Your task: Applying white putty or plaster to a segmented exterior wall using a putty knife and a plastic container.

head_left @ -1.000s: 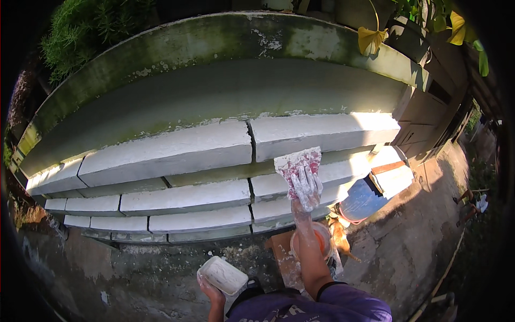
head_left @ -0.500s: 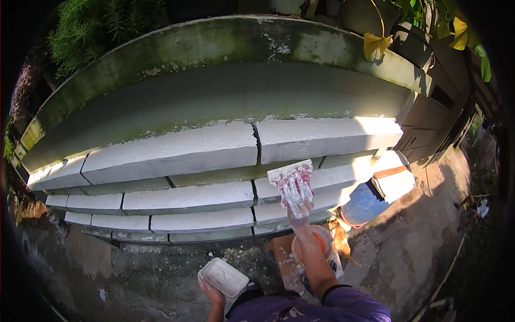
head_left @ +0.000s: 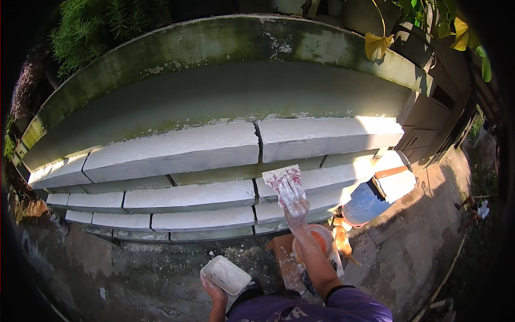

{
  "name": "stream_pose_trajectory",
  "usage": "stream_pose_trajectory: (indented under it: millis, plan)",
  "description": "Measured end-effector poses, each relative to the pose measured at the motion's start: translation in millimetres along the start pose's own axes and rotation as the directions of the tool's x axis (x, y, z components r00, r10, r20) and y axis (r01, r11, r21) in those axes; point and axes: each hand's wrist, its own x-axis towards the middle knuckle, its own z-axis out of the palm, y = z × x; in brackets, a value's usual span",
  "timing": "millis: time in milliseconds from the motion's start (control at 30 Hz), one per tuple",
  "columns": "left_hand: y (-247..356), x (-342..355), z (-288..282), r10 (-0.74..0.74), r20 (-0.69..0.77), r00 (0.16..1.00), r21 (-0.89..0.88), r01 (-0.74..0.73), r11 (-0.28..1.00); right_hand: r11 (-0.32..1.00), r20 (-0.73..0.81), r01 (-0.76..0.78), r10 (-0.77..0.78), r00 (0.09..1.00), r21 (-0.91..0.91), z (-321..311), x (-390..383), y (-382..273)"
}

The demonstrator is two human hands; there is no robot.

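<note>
My right hand (head_left: 295,201), smeared with white filler, grips a flat red scraper (head_left: 283,180) and presses its blade against the white-coated stone blocks (head_left: 188,196) of a low wall. My left hand (head_left: 213,290) is down near my body at the lower edge. It holds a small rectangular white tray (head_left: 226,275) filled with white paste. The scraper lies over the middle band of blocks, just right of a vertical joint.
An orange tub (head_left: 321,241) sits on the ground below my right arm. A blue bucket (head_left: 365,204) stands to the right beside a white and orange block (head_left: 394,180). Above the blocks runs a grey mossy wall (head_left: 214,96) topped with plants. Bare concrete ground lies right.
My right hand has slid the scraper down and slightly left across the blocks. The tray in my left hand has stayed in place.
</note>
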Motion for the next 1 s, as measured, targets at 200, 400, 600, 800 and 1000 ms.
stream_pose_trajectory:
  millis: [200, 400, 600, 800, 1000]
  plan:
    - [-6.4, 3.6, -9.5, 0.011, -0.043, 0.999, 0.027, -0.01, 1.0, 0.98, -0.146, 0.07, -0.098, 0.984, -0.188, -22.9, 58.0, -20.9]
    - [-3.4, 1.2, -1.3, 0.002, -0.025, 1.0, -0.011, -0.002, 1.0, 0.976, 0.01, 0.052, -0.051, 0.999, -0.213, 11.6, 25.1, 17.4]
    - [-1.4, 1.4, -13.3, 0.053, -0.015, 0.998, -0.005, -0.053, 0.999, 0.982, 0.05, 0.132, -0.126, 0.991, -0.135, -10.1, 3.0, -10.3]
    - [6.7, -1.0, -5.8, 0.024, -0.016, 1.0, 0.007, -0.024, 1.0, 0.968, -0.087, 0.128, -0.149, 0.985, -0.216, -17.0, 65.7, -3.3]
    - [0.6, 0.7, -9.5, 0.032, 0.022, 0.999, -0.028, -0.031, 0.999, 0.958, 0.016, 0.082, -0.081, 0.997, -0.275, 1.9, 47.1, 8.5]
